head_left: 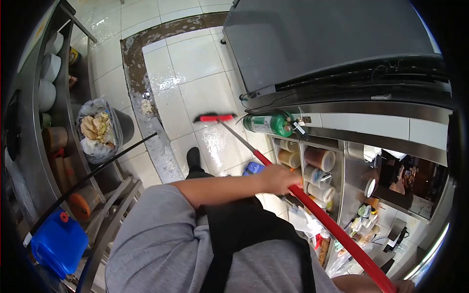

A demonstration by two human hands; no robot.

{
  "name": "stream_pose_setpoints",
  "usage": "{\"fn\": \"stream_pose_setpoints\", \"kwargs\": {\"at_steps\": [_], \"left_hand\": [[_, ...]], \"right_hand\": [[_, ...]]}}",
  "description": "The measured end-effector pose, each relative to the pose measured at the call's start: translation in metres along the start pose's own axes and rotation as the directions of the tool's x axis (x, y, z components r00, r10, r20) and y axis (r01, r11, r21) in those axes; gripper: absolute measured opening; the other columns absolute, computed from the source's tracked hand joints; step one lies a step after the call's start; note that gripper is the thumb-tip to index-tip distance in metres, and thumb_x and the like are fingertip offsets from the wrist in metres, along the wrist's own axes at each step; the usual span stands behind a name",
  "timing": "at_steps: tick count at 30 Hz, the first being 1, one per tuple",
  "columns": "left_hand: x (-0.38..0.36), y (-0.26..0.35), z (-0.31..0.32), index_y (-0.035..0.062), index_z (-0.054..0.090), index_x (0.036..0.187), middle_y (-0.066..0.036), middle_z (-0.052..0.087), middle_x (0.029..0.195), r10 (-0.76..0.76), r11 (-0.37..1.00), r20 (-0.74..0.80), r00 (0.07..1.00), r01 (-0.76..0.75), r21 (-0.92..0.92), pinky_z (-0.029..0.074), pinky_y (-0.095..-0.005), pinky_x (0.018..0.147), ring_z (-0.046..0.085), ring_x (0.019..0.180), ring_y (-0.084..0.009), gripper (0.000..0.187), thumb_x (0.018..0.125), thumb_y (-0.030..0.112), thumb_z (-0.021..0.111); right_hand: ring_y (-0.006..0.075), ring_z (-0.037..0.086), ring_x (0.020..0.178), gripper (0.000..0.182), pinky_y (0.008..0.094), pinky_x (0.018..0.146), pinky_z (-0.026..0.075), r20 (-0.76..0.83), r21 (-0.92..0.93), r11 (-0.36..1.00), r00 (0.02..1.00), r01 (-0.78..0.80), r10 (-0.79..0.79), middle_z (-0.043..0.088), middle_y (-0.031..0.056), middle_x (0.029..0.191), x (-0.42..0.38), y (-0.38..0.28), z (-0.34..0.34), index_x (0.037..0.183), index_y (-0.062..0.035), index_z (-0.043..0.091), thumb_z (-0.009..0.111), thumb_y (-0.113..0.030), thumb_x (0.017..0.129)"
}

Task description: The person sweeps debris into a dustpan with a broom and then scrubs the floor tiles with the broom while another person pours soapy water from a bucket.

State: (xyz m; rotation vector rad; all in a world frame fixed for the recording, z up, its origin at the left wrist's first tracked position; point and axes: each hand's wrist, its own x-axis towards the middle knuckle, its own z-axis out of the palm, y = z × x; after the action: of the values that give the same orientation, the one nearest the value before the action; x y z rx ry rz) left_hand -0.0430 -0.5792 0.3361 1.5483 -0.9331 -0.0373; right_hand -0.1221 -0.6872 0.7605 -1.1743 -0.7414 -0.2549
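Note:
A long red broom handle (332, 227) runs from the lower right up to a red brush head with dark bristles (215, 117) resting on the wet white floor tiles (195, 63). My left hand (279, 178) reaches across my body and grips the handle about halfway along. My right hand (398, 285) is only partly visible at the bottom edge and holds the handle's upper end. My black shoe (194, 157) stands just behind the brush head.
A brown floor drain channel (139, 73) runs left of the brush. A lined bin full of waste (100, 129), a black pole (97, 168) and a blue jug (58, 241) stand at left. A green gas cylinder (268, 123) and shelves of containers (317, 163) are at right.

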Motion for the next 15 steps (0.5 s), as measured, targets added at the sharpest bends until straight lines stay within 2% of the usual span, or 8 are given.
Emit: {"fn": "stream_pose_setpoints", "kwargs": {"at_steps": [3, 6, 7, 8, 10, 12, 14, 15], "left_hand": [[0.008, -0.059, -0.019, 0.0202, 0.063, 0.082, -0.002, 0.059, 0.065, 0.061, 0.993, -0.201, 0.978, -0.040, 0.108, 0.046, -0.0391, 0.054, 0.059, 0.060, -0.0254, 0.013, 0.070, 0.018, 0.067], [0.019, -0.144, -0.053, 0.0159, 0.056, 0.071, -0.005, 0.054, 0.064, 0.059, 0.978, -0.322, 0.945, 0.011, 0.210, 0.043, -0.0404, 0.060, 0.055, 0.063, -0.0277, 0.013, 0.079, 0.019, 0.067], [0.026, -0.167, -0.069, 0.0128, 0.051, 0.066, -0.006, 0.051, 0.062, 0.025, 0.981, -0.396, 0.918, 0.055, 0.188, 0.040, -0.0405, 0.060, 0.052, 0.063, -0.0293, 0.022, 0.081, 0.017, 0.067], [0.034, -0.192, -0.082, 0.0089, 0.048, 0.066, -0.009, 0.049, 0.063, 0.006, 0.979, -0.460, 0.888, 0.088, 0.183, 0.039, -0.0413, 0.061, 0.050, 0.065, -0.0317, 0.025, 0.080, 0.013, 0.068], [0.049, -0.212, -0.111, 0.0036, 0.045, 0.067, -0.012, 0.048, 0.066, -0.067, 0.950, -0.567, 0.821, 0.226, 0.214, 0.039, -0.0424, 0.062, 0.049, 0.069, -0.0345, 0.026, 0.079, 0.009, 0.068], [0.052, -0.221, -0.125, 0.0042, 0.047, 0.066, -0.012, 0.051, 0.067, -0.128, 0.924, -0.542, 0.831, 0.298, 0.239, 0.040, -0.0422, 0.063, 0.050, 0.072, -0.0335, 0.025, 0.079, 0.011, 0.068], [0.048, -0.212, -0.108, 0.0050, 0.048, 0.064, -0.011, 0.052, 0.067, -0.123, 0.934, -0.496, 0.860, 0.269, 0.234, 0.041, -0.0420, 0.063, 0.051, 0.072, -0.0329, 0.025, 0.079, 0.012, 0.068], [0.048, -0.191, -0.101, 0.0059, 0.049, 0.063, -0.010, 0.054, 0.067, -0.117, 0.943, -0.440, 0.891, 0.238, 0.232, 0.041, -0.0418, 0.063, 0.052, 0.071, -0.0324, 0.026, 0.078, 0.013, 0.068]], "right_hand": [[0.0054, 0.044, 0.042, 0.031, 0.0204, 0.041, 0.040, -0.078, -0.109, 0.992, 0.994, 0.063, -0.072, 0.044, -0.0078, 0.051, -0.018, 0.029, -0.021, 0.065, -0.0154, 0.045, 0.057, -0.031, 0.089], [0.0055, 0.042, 0.042, 0.036, 0.0217, 0.043, 0.039, -0.129, -0.311, 0.948, 0.986, 0.060, -0.105, 0.040, -0.0075, 0.049, -0.042, 0.105, -0.022, 0.065, -0.0169, 0.044, 0.051, -0.040, 0.092], [0.0035, 0.040, 0.038, 0.036, 0.0164, 0.039, 0.033, -0.149, -0.359, 0.933, 0.985, 0.028, -0.088, 0.045, -0.0035, 0.047, -0.055, 0.123, -0.027, 0.062, -0.0121, 0.040, 0.058, -0.027, 0.090], [0.0158, 0.047, 0.046, 0.034, 0.0302, 0.048, 0.039, -0.081, -0.447, 0.892, 0.996, -0.072, 0.040, 0.048, 0.0028, 0.055, -0.070, 0.139, -0.039, 0.068, -0.0091, 0.043, 0.050, -0.030, 0.094], [0.0177, 0.046, 0.051, 0.031, 0.0343, 0.053, 0.039, -0.186, -0.621, 0.772, 0.982, -0.136, 0.023, 0.046, 0.0047, 0.058, -0.104, 0.199, -0.047, 0.075, -0.0108, 0.041, 0.046, -0.033, 0.097], [0.0166, 0.042, 0.047, 0.034, 0.0320, 0.052, 0.038, -0.261, -0.680, 0.721, 0.963, -0.133, -0.068, 0.041, 0.0022, 0.055, -0.111, 0.222, -0.042, 0.076, -0.0124, 0.038, 0.043, -0.038, 0.098], [0.0117, 0.040, 0.044, 0.037, 0.0276, 0.051, 0.035, -0.341, -0.654, 0.731, 0.939, -0.195, -0.055, 0.039, -0.0025, 0.053, -0.088, 0.188, -0.042, 0.073, -0.0134, 0.035, 0.041, -0.040, 0.098], [0.0078, 0.036, 0.043, 0.037, 0.0248, 0.049, 0.032, -0.292, -0.718, 0.685, 0.947, -0.125, -0.133, 0.040, -0.0039, 0.054, -0.072, 0.166, -0.044, 0.072, -0.0142, 0.033, 0.041, -0.039, 0.098]]}}
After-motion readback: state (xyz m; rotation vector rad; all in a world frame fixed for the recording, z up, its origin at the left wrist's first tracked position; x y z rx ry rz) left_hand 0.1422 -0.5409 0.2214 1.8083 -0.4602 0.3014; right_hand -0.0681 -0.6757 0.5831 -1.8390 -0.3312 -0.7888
